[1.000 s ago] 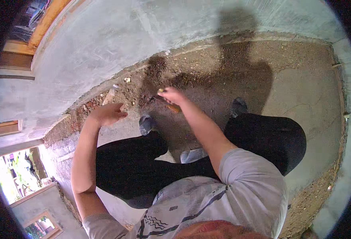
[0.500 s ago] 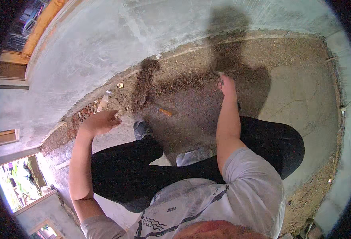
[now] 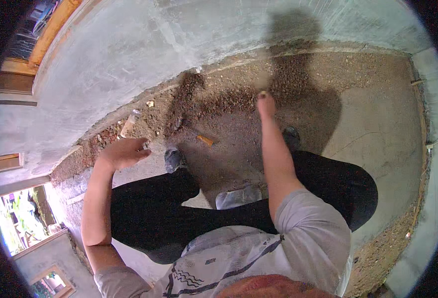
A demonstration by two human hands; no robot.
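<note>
I see the right hand (image 3: 265, 106) curled around a small blurred object (image 3: 263, 93) I cannot identify, at the gravel strip (image 3: 229, 101). The left hand (image 3: 123, 154) hangs with fingers loosely spread near a clear bottle (image 3: 130, 125); an orange-handled tool (image 3: 205, 140) lies between both hands.

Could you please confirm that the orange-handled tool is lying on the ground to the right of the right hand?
Not quite: the head view shows the orange-handled tool lying on the ground to the left of the right hand.
</note>
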